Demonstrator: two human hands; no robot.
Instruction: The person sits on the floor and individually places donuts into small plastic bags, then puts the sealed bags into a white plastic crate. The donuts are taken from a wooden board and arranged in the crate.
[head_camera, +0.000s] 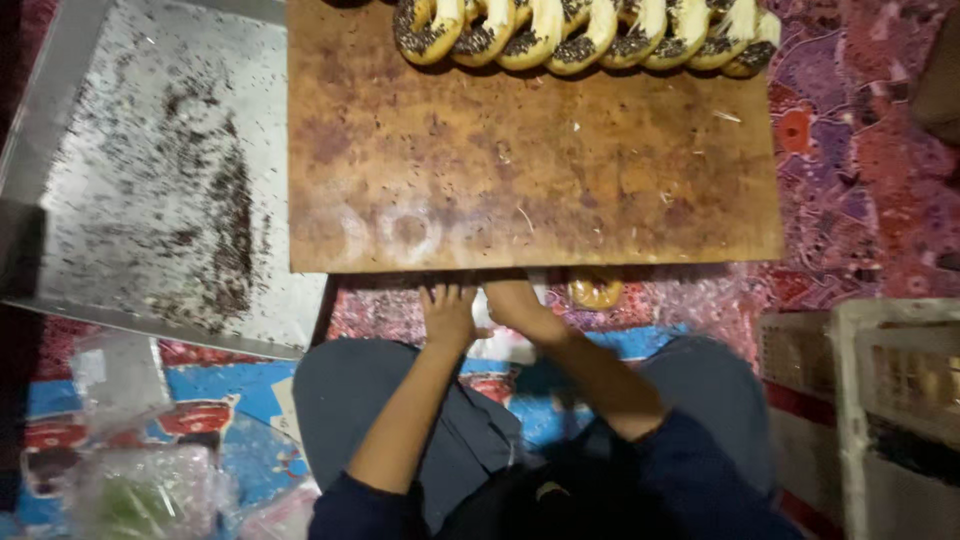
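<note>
My left hand (447, 312) and my right hand (517, 303) reach under the near edge of a brown wooden board (530, 170), fingers partly hidden beneath it. Whether either hand grips anything cannot be made out. A pale ring of dough (596, 291) lies just under the board's edge, right of my right hand. Along the board's far edge sits a row of several twisted pastries (585, 32) coated with dark seeds. My knees in grey trousers frame both forearms.
A metal tray (150, 180) strewn with dark seeds lies left of the board. Clear plastic bags (140, 470) sit at lower left. White plastic crates (880, 400) stand at right. A patterned red carpet (860, 170) covers the floor.
</note>
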